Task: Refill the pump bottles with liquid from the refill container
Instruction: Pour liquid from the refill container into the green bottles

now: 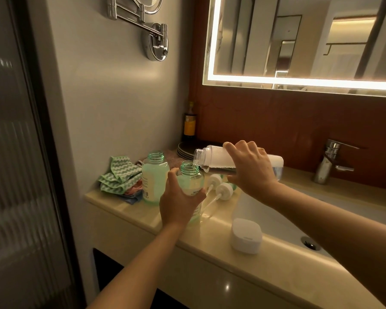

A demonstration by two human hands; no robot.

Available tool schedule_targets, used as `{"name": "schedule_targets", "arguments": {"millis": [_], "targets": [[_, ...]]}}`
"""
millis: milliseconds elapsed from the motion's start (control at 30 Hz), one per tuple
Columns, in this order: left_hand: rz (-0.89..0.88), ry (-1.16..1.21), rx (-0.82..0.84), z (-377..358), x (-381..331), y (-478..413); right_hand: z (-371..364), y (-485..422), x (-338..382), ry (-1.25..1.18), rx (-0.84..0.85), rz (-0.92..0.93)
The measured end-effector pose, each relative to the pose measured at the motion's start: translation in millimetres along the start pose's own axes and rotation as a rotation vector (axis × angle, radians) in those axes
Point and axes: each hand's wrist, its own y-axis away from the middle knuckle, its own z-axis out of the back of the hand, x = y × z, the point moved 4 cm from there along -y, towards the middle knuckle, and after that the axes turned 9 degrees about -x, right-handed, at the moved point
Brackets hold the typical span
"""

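Bare forearms reached over the long beige stone counter (pixel 125 206) and its white sink basin (pixel 276 217). The right hand (pixel 252 168) gripped the clear, white-sleeved refill container (pixel 214 156), tipped nearly flat and trickling liquid into a translucent green pump bottle (pixel 191 175). That bottle stood on the counter, clasped round its body by the left hand (pixel 178 201). A second green bottle (pixel 154 175) stood just beside it, uncapped. Two white pump heads (pixel 225 189) lay near them.

Tilted clear refill container (pixel 216 161) pours into open green pump bottle (pixel 191 181)
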Motion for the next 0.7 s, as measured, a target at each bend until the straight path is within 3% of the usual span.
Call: {"name": "schedule_targets", "arguments": {"millis": [700], "targets": [[-0.011,0.001,-0.016,2.6,-2.1,1.0,-1.4,-1.3,-0.9,0.008,-0.006,-0.001]]}}
